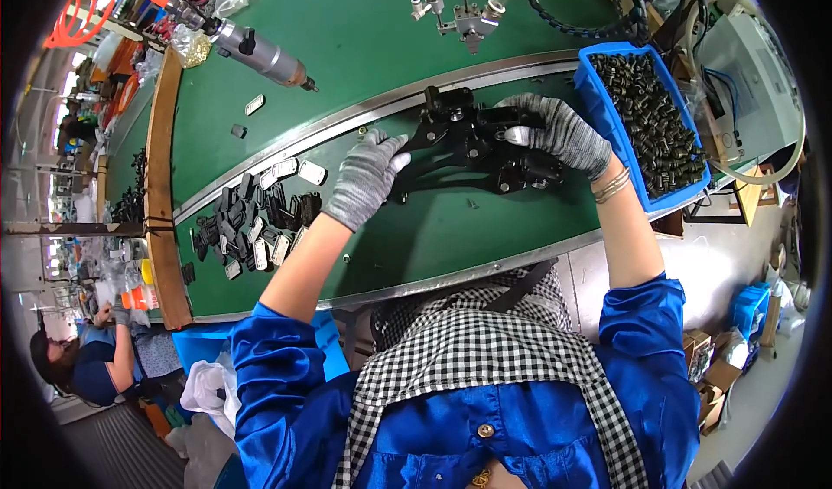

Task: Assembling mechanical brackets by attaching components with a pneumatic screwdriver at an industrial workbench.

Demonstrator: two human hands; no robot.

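Above the green bench top, a black bracket assembly (472, 153) with arms, thick block-like ends and several silver bolts lies between my hands. My left hand (368, 172), in a grey striped knit glove, pinches the tip of its left arm. On the other side, my right hand (559, 132) in a matching glove has its fingers closed around the upper right part. Part of the assembly is hidden by those fingers. Left of my left forearm lies a pile of small black and silver-faced pieces (247, 216). A small screw (472, 203) rests on the bench below the assembly.
A blue bin (598, 125) full of small dark metal parts stands at the right. A pneumatic screwdriver (260, 53) hangs at upper left; a machine head (471, 21) hangs above. A metal rail (338, 123) crosses the bench. At far left sits another person (95, 363).
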